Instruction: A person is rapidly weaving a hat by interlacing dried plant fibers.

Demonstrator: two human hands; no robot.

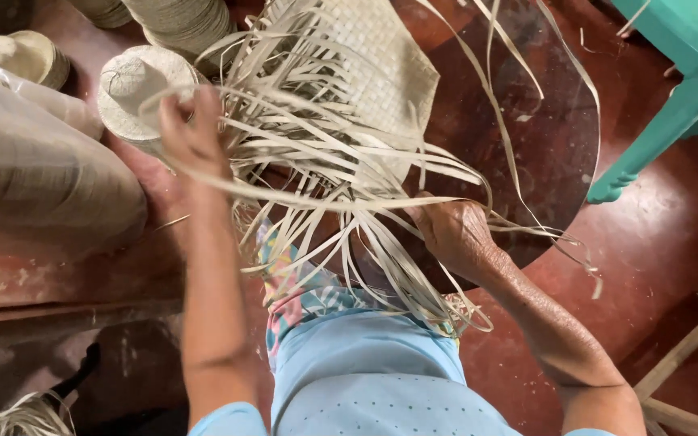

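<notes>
Carefully, my left hand [191, 133] pinches one loose strip [284, 194] beside the woven mat [365, 73]; my right hand [454, 234] grips strands beneath it, keeping tension even.

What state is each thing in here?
Pale woven straw mat: partly woven, loose strips fanning from its edge.
Left hand: raised, gripping loose strips.
Right hand: low, under the strips, grip hidden.
Pale straw hat: crown up, finished.
Turquoise wooden chair leg: standing on the floor.

One woven mat [365, 64] (loose strips uncounted); two hands; three hat stacks; one turquoise chair [672, 105].
</notes>
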